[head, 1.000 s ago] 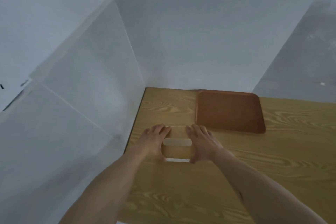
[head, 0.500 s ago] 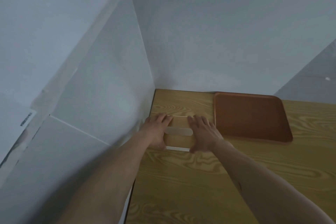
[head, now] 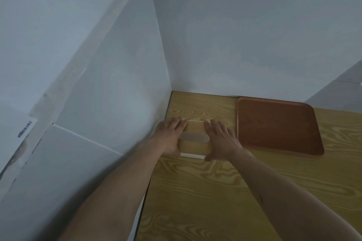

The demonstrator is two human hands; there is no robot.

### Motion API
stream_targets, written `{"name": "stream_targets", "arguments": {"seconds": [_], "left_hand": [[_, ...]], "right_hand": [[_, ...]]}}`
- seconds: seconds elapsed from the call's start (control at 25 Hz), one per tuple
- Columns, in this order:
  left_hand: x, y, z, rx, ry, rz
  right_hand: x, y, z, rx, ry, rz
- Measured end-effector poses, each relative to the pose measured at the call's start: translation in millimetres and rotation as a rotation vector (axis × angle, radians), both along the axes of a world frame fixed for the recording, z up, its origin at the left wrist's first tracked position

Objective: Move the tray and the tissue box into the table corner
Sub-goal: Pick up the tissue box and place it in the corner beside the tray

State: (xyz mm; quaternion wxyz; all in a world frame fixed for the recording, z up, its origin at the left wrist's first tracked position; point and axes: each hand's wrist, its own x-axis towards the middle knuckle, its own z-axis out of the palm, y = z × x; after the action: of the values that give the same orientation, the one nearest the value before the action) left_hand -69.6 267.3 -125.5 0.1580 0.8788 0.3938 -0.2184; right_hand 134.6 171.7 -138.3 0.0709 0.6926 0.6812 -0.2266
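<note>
A tissue box (head: 193, 146) with a wood-grain lid and a pale oval slot sits on the wooden table (head: 215, 191) close to the left wall, a short way before the back corner. My left hand (head: 170, 137) presses flat on its left end and my right hand (head: 221, 143) on its right end, so both hold it between them. A brown rectangular tray (head: 278, 127) lies empty just right of the box, its far edge against the back wall.
White walls (head: 117, 84) close the table on the left and at the back and meet at the corner (head: 172, 92). A strip of bare tabletop lies between the box and the back wall. Grey floor (head: 337, 94) shows at far right.
Both hands have pushed the tissue box forward and left, nearer the side wall and the corner. The tray has stayed against the back wall. The camera has moved closer.
</note>
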Motion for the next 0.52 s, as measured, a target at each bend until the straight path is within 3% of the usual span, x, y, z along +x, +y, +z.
{"name": "stream_targets", "arguments": {"seconds": [0.2, 0.32, 0.52], "left_hand": [[-17.5, -54.5, -20.0, 0.048, -0.217, 0.241], [-36.0, -99.6, -38.7, 0.144, -0.292, 0.222], [-51.9, -127.4, -50.1, 0.244, -0.307, 0.186]], "right_hand": [[-13.4, -36.0, -1.1, 0.155, 0.032, -0.012], [-22.4, -76.5, -12.6, 0.297, 0.049, 0.028], [-25.3, -112.1, -25.5, 0.293, 0.027, 0.02]]}}
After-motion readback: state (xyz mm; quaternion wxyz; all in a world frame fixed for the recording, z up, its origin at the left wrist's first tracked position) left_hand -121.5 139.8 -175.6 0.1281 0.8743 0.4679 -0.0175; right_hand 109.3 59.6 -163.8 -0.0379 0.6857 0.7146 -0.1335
